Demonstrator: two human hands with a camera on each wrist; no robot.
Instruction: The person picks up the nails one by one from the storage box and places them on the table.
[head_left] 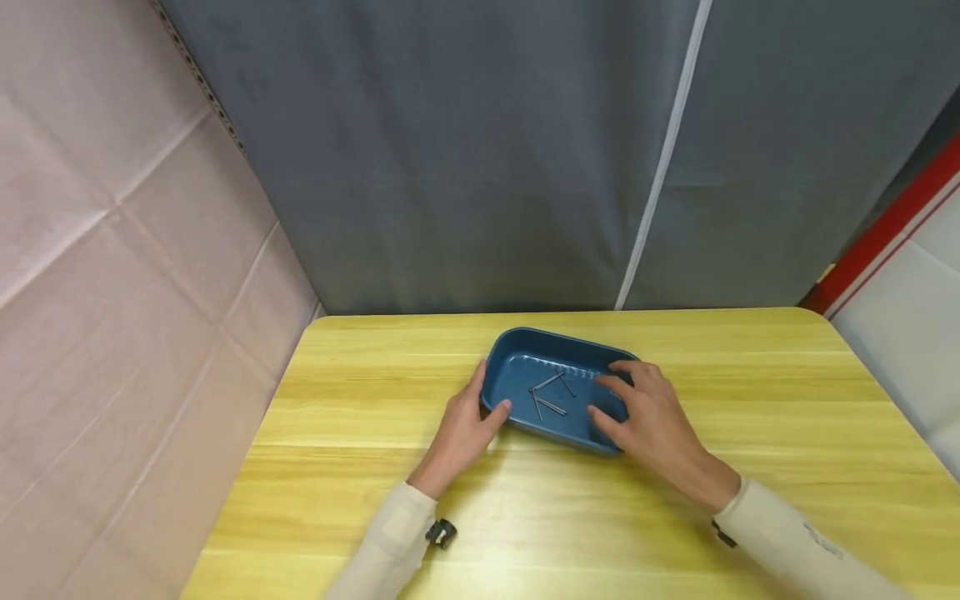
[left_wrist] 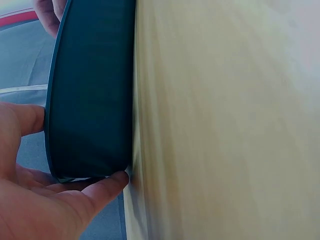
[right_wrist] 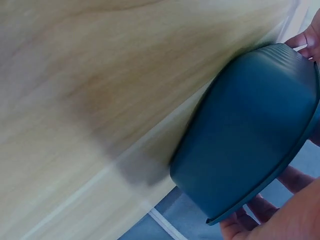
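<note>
As left hand (head_left: 463, 427) grips blue tray (head_left: 512, 377), nails (head_left: 548, 382) inside, right hand (head_left: 654, 418) spread over it.

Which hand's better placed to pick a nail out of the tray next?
Right, probably. The right hand has its fingers spread over the opening of the blue tray, near the nails; the left hand grips the tray's other end, so it seems better suited to steadying.
</note>
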